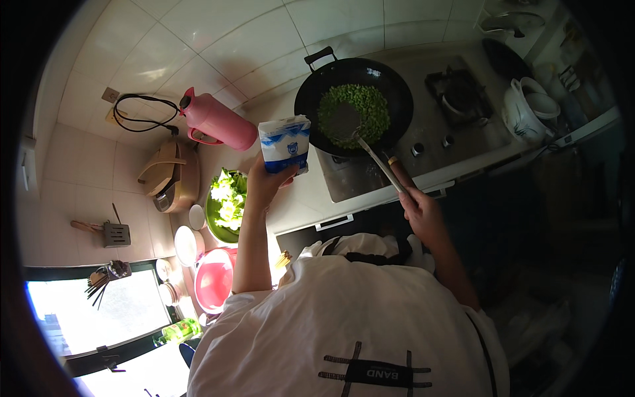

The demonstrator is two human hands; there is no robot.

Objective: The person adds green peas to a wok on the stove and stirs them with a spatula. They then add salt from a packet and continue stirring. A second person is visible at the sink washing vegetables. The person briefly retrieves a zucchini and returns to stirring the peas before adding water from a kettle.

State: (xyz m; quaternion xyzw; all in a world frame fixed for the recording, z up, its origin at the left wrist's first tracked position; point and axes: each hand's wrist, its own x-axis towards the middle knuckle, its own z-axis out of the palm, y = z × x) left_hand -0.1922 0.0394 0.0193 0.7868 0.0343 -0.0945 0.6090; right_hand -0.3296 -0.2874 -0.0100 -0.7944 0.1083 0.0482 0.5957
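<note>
A blue and white packet (285,141), bearing writing, is held up in my left hand (272,181), left of the black wok. My right hand (418,206) grips the handle of a metal spatula or ladle (381,164), whose head rests in the wok; the head's exact shape is hard to tell. Small green beans or peas (372,101) lie spread over the bottom of the wok (399,106), which stands on the left side of the stove. Beside my right hand the wok's wooden handle (401,171) points towards me.
A pink thermos jug (221,121) and a rice cooker (186,176) stand at the left. Nearer are a green bowl of leafy vegetables (227,201) and a red basin (216,280). Right of the wok are a second burner (457,94) and a white pot (523,111).
</note>
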